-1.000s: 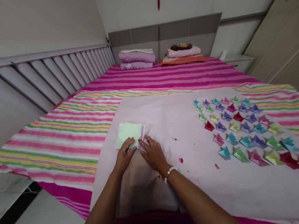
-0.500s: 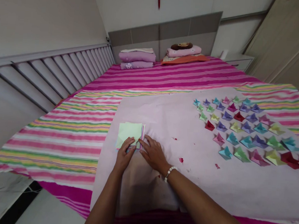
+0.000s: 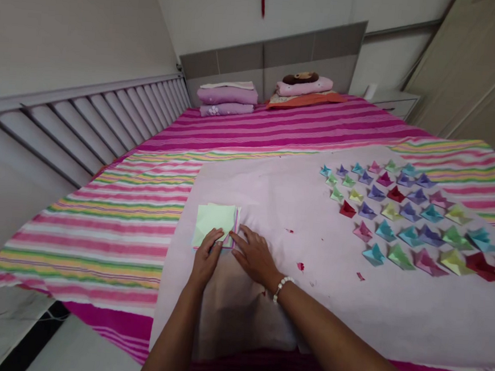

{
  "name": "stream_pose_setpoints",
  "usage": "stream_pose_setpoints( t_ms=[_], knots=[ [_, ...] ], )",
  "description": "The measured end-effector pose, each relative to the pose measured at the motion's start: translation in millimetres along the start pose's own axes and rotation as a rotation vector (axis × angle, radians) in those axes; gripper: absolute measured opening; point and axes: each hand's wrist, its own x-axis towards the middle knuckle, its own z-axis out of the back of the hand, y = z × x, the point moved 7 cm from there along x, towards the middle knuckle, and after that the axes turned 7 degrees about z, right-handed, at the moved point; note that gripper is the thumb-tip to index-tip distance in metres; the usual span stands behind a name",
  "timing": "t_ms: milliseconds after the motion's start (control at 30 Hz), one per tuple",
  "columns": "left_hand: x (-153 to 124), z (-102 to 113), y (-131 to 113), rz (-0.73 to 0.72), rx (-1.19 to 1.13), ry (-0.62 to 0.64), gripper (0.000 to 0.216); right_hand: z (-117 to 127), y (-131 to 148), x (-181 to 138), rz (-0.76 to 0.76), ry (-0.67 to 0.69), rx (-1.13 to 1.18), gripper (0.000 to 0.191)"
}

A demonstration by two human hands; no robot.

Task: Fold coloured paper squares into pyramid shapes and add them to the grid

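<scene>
A stack of square colored papers [image 3: 214,220] lies on the pale sheet, its top paper light green. My left hand [image 3: 206,255] rests over the stack's near edge, fingers lying on the top paper and thumb apart. From the right, my right hand [image 3: 254,253] reaches in with its fingers spread. Its index fingertip touches the near right corner of the green paper, where an edge looks slightly lifted. A beaded bracelet [image 3: 283,288] circles my right wrist.
Several folded paper boats [image 3: 410,211] stand in rows on the right of the pale sheet [image 3: 273,187]. Small red scraps [image 3: 300,266] lie between them and my hands. Striped bedding [image 3: 120,221] surrounds the sheet; a slatted rail [image 3: 86,104] runs along the left.
Both hands keep nearly the same place on the paper stack. The whole view has shifted very slightly.
</scene>
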Motion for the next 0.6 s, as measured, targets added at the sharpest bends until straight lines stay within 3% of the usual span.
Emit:
stream_pose_setpoints(
  t_ms=[600],
  knots=[
    [0.3, 0.7, 1.6, 0.059, -0.007, 0.008, 0.04, -0.2, 1.0, 0.0, -0.002, 0.01, 0.006, 0.05]
  ],
)
